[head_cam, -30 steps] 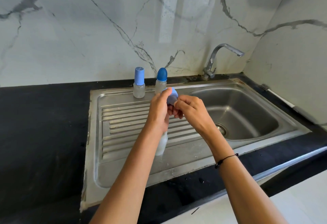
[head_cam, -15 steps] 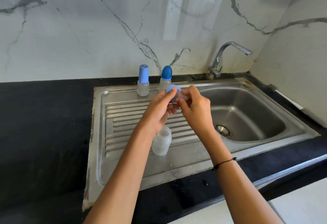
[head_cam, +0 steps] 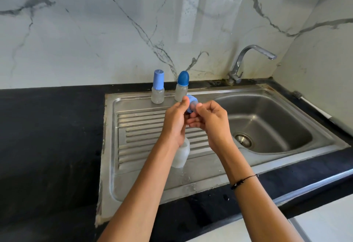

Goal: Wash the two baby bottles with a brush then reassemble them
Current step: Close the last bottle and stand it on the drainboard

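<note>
My left hand [head_cam: 176, 121] pinches the blue bottle top [head_cam: 191, 104] and my right hand [head_cam: 211, 122] pinches its teat. I should pull slowly, over the draining board. The open bottle [head_cam: 181, 154] stands just below, nearer me.

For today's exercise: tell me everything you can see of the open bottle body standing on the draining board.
The bottle body is small and cloudy white, translucent plastic by its look. It stands upright on the ribbed steel draining board, near its front, with no cap or ring on its open neck. The left hand and wrist hang above it and hide part of the rim; whether they touch it cannot be told. Wet patches lie on the steel by its base. Its contents cannot be made out.
</note>
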Motion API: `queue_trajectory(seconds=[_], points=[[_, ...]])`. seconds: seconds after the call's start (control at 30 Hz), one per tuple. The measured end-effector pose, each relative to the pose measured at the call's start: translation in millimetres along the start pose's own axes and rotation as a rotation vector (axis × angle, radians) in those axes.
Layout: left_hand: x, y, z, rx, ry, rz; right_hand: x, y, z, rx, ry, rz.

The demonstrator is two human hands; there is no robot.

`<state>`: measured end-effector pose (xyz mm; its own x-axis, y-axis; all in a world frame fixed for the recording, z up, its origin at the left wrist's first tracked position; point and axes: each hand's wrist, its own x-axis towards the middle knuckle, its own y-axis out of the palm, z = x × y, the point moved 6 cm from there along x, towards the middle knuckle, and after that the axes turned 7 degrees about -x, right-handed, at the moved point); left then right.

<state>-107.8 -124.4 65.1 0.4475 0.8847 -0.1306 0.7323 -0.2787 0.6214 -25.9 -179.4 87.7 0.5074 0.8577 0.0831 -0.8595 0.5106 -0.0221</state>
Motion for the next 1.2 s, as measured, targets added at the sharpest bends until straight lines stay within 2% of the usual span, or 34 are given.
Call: queue_trajectory(seconds=[0.13,0.2,0.27,0.33,0.5,0.7,0.77,0.93,1.0,1.07,1.2], points=[[1.6,-10.7,-9.0,0.210,0.052,-0.061,-2.3,5.3,12.5,-0.701,-0.251,0.024],[-0.8,-10.8,-12.0,0.290,0.037,0.010,-3.5,9.1,20.2,-0.831,-0.419,-0.004],[-4.8,-3.2,-12.4,0.310,-0.001,0.196,-0.8,4.0,24.0,-0.798,-0.478,-0.071],[-5.9,-0.2,-12.2,0.270,-0.018,0.294,2.6,-1.0,24.6,-0.736,-0.471,-0.112],[-0.8,-4.9,-15.1,0.202,0.074,0.253,6.3,5.6,22.2,-0.575,-0.360,-0.007],[2.9,-11.3,-14.0,0.170,0.057,0.128,5.8,14.5,10.4,0.017,0.003,0.072],[3.1,-14.1,-14.3,0.229,0.040,0.097,3.5,14.9,6.3,-0.058,0.029,0.084],[-2.7,-22.3,-20.4,0.273,-0.044,-0.009,2.7,18.4,12.9,-0.754,-0.217,0.101],[-7.8,-21.2,-17.9,0.377,-0.060,0.033,-4.3,24.1,16.7,-0.798,-0.331,0.125],[-13.6,-21.7,-14.8,0.521,-0.052,0.058,-11.0,25.2,16.0,-0.730,-0.383,0.139],[-20.5,-43.7,-17.0,0.736,0.060,-0.026,-11.8,12.3,-0.6,-0.690,-0.261,0.131]])
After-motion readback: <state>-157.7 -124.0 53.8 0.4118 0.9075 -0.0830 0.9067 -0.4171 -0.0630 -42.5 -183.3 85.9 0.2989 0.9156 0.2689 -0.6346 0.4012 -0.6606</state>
